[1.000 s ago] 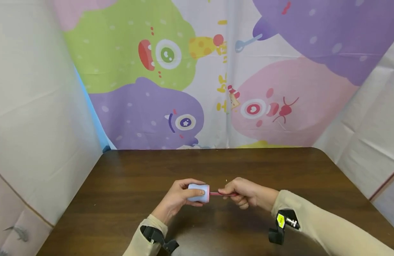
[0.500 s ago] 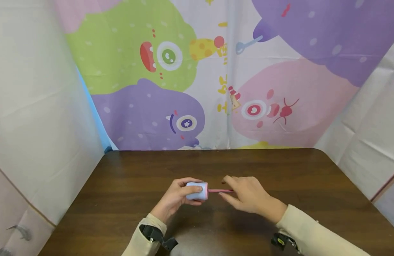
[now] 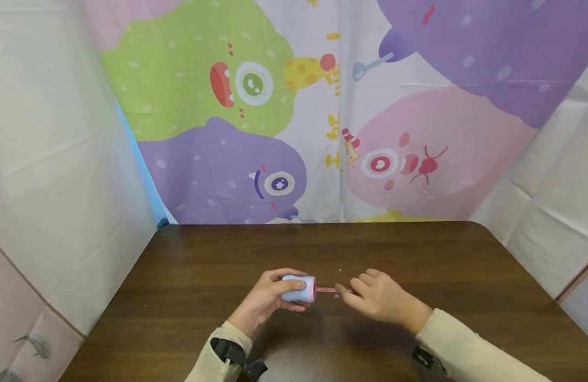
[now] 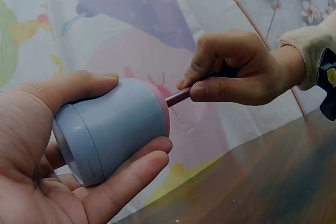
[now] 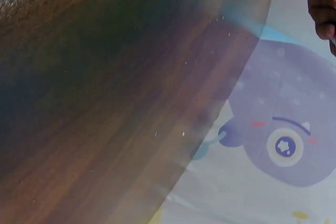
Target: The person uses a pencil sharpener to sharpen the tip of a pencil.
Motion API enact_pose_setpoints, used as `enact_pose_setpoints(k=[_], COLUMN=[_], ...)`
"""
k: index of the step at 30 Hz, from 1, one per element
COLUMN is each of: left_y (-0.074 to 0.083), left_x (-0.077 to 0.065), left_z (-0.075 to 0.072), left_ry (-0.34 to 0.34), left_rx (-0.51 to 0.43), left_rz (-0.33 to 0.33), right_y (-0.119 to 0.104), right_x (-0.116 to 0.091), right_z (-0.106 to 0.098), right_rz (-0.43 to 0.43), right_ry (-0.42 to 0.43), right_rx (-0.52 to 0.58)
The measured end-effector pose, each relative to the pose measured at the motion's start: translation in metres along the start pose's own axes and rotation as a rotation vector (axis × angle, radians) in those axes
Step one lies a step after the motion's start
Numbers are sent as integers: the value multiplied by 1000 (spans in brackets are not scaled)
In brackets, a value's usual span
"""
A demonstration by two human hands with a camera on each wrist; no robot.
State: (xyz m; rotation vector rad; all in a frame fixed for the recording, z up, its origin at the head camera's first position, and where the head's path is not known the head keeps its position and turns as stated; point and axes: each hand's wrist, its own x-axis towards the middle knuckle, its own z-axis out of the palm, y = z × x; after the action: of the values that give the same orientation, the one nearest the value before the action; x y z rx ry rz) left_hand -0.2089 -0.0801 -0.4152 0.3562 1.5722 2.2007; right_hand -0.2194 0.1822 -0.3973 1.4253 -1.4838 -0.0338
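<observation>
In the head view, my left hand [image 3: 267, 297] holds a light-blue pencil sharpener [image 3: 296, 290] with a pink end, lying sideways above the table. Thumb and fingers wrap its waisted body, as the left wrist view shows of the sharpener [image 4: 118, 124]. A thin, dark reddish pencil [image 3: 326, 289] sticks out of the pink end toward the right; its tip is hidden inside. My right hand [image 3: 382, 297] pinches the pencil's outer part between thumb and curled fingers, a short way from the sharpener. Part of a hand [image 5: 323, 6] shows at the right wrist view's upper right.
The dark brown wooden table [image 3: 217, 254] spreads beneath both hands, with small pale specks [image 5: 182, 134] scattered on it. Behind it hangs a curtain [image 3: 317, 201] printed with cartoon monsters. White cloth panels [image 3: 60, 132] close off the sides.
My right hand released the pencil half a second ago, turned at the wrist with fingers spread, and now pinches it again. The left hand with the sharpener has barely moved.
</observation>
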Motion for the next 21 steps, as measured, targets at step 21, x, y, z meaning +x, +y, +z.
enact_pose_setpoints(k=[21], left_y=[3], left_x=[-2], left_z=[6], left_ry=[77], left_rx=[-42], left_rz=[21], right_y=[13], right_x=[35], right_z=[-20], right_rz=[1549], right_ry=[-559], right_rx=[1493])
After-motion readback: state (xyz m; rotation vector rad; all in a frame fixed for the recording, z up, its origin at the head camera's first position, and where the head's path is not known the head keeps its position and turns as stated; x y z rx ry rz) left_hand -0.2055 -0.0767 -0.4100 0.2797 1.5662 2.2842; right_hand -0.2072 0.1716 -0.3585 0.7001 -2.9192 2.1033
